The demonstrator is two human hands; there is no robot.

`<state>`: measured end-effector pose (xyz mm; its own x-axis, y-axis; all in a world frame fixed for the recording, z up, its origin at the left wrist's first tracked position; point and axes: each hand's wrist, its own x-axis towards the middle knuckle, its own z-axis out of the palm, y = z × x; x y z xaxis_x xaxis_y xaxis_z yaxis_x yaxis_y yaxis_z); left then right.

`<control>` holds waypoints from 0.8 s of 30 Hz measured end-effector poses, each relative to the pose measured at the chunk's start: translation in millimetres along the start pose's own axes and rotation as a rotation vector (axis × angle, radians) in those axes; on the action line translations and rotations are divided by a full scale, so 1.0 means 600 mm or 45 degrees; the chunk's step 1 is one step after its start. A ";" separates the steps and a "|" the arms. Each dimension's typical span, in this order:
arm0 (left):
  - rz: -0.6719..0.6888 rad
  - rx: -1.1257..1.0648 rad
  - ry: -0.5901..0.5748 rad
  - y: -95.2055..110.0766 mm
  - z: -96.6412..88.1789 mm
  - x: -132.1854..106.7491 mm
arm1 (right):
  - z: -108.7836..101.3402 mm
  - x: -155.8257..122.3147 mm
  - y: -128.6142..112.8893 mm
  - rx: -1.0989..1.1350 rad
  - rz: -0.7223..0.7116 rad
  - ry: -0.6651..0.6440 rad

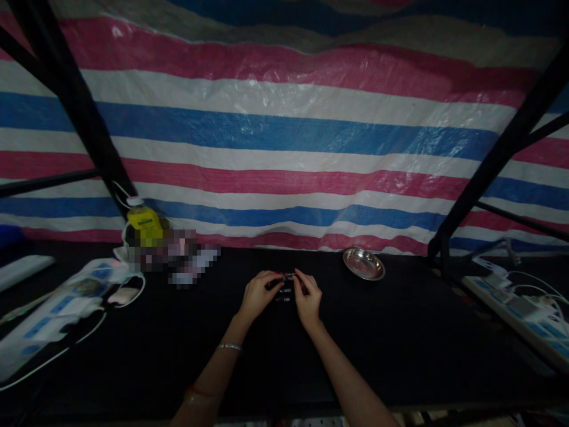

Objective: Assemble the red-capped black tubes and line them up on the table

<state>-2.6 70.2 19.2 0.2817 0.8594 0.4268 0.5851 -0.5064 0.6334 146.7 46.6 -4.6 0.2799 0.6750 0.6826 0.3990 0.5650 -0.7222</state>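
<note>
With the metal dish (pixel 363 264) to their right, my left hand (pixel 258 293) and right hand (pixel 309 298) pinched a small dark piece (pixel 288 276) between fingertips, where uneven pressure could have flicked it dishward.

- The back is covered by a creased sheet (pixel 284 133), striped in red, white and blue.
- The sheet is crossed by dark posts (pixel 82 107) at left and right.
- A bottle (pixel 148 225), labelled yellow and capped in white, is placed near the left post's foot.
- Beside it, a pixelated patch (pixel 181 249) is seen, its contents obscured.
- A white power strip (pixel 57 305) is laid at left, edged by a cable (pixel 84 338).
- A shiny dish (pixel 363 264) is set near the sheet.
- More sockets (pixel 527 311) are seen at far right.
</note>
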 end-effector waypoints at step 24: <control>0.151 -0.051 0.115 -0.006 0.002 0.002 | -0.002 -0.001 0.002 0.012 -0.070 0.034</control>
<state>-3.3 73.0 16.3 0.2760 0.7845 0.5553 0.5207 -0.6077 0.5997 148.0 46.2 -5.4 0.2812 0.6296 0.7242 0.4062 0.6056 -0.6843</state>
